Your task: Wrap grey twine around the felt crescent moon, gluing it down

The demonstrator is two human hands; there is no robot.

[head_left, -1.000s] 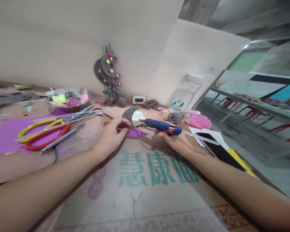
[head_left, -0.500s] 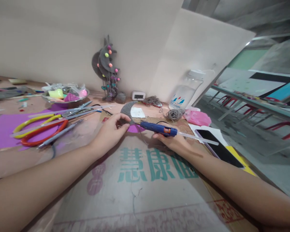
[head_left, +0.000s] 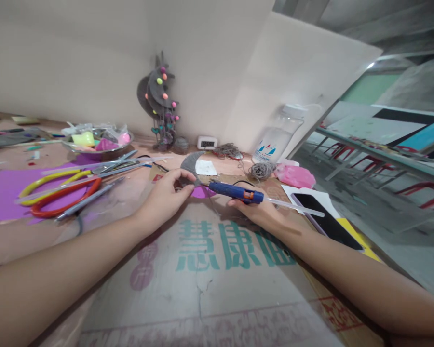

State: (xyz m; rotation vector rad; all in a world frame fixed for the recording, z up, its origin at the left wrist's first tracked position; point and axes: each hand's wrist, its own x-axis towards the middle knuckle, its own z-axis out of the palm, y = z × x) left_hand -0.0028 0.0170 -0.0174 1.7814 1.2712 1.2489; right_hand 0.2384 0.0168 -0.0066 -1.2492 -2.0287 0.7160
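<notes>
A grey felt crescent (head_left: 190, 163) is pinched at its lower end between the thumb and fingers of my left hand (head_left: 175, 188). My right hand (head_left: 255, 208) is closed around a blue hot glue gun (head_left: 235, 192), with a clear glue stick (head_left: 292, 207) poking out of its back. The gun's nozzle points left and meets the crescent's lower tip, close to my left thumb; whether glue is coming out is too small to see. Beneath the tip shows a bit of purple sheet (head_left: 201, 192). A thin thread hangs below it.
Printed cardboard (head_left: 166, 299) lies under my arms. To the left are scissors (head_left: 63, 193) on purple felt (head_left: 2, 193) and a metal bowl (head_left: 101, 153). Behind stand a moon ornament (head_left: 158, 91), a timer (head_left: 207, 142) and a bottle (head_left: 277, 135). Yarn (head_left: 262, 170) and a phone (head_left: 327, 219) lie right.
</notes>
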